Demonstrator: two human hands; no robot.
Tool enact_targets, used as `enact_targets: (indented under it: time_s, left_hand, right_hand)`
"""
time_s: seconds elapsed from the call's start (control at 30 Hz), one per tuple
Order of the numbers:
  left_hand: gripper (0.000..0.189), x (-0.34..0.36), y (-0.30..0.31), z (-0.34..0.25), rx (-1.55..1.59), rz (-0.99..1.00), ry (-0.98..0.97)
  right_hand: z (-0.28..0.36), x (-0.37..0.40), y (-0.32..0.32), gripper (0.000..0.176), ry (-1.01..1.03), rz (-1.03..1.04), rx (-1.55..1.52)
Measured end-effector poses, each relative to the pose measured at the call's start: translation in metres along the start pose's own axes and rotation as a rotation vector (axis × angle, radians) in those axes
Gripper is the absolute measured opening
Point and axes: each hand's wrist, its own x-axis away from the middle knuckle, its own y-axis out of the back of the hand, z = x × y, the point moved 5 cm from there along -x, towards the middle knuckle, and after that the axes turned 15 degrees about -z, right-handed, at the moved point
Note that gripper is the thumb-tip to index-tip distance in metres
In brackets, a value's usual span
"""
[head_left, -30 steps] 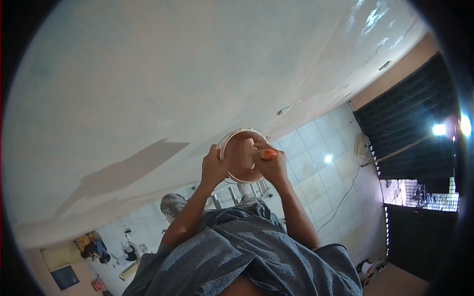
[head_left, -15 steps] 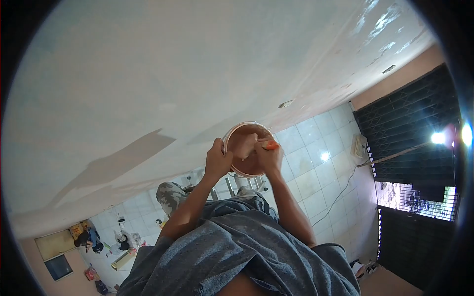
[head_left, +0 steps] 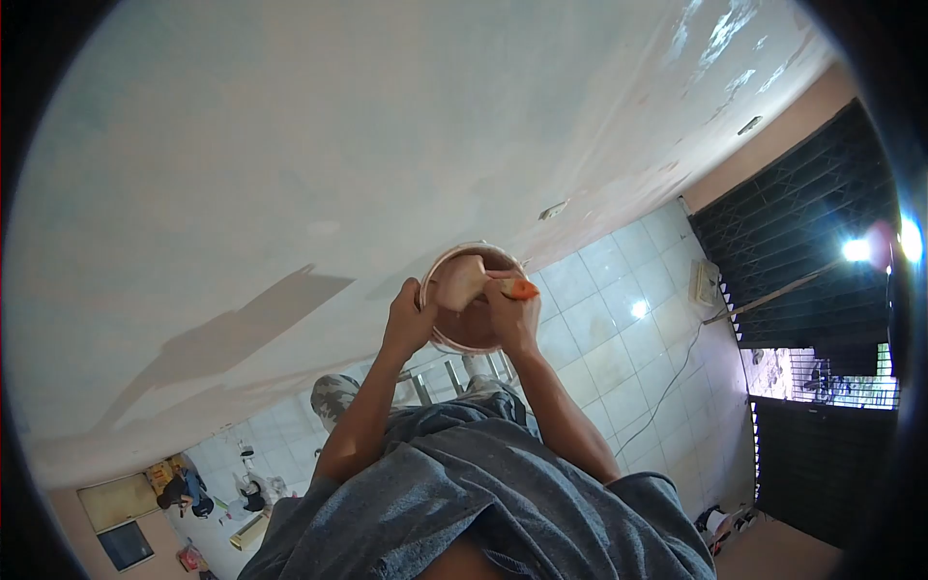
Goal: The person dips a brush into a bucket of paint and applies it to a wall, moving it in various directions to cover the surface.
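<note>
A round paint bucket (head_left: 503,257) with pinkish-brown paint (head_left: 472,331) in it is held up in front of my body. My left hand (head_left: 408,321) is closed on the bucket's left rim, thumb toward the inside. My right hand (head_left: 512,317) grips a wide paintbrush (head_left: 461,280) by its orange-ended handle. The brush head is coated in pale pink paint and lies over the bucket's opening, near the left inner wall. Part of the handle is hidden in my right fingers.
A tall pale wall (head_left: 290,145) rises close ahead, with a wall socket (head_left: 553,210) low on it. Below me are metal ladder rungs (head_left: 454,375) and a white tiled floor (head_left: 609,348). A bright lamp (head_left: 856,250) on a pole stands at right; another person (head_left: 184,491) is far left.
The brush head has shifted left and up inside the bucket, toward the left rim. Both hands and the bucket have moved slightly left in view.
</note>
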Motion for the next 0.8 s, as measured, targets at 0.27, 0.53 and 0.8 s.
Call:
enact_targets:
  time_s: [0.27,0.53,0.8]
  left_hand:
    - [0.025,0.003,0.012,-0.024,0.025,-0.082,0.118]
    - [0.036,-0.007,0.012,0.005,-0.025,-0.181,-0.002]
    - [0.015,-0.009,0.04,-0.03,0.148,-0.092,0.079]
  right_hand:
    - [0.028,0.005,0.032,0.013,0.175,-0.052,-0.003]
    - [0.0,-0.011,0.043,0.018,0.076,0.046,-0.214]
    - [0.093,-0.041,0.029,0.018,-0.008,0.21,-0.593]
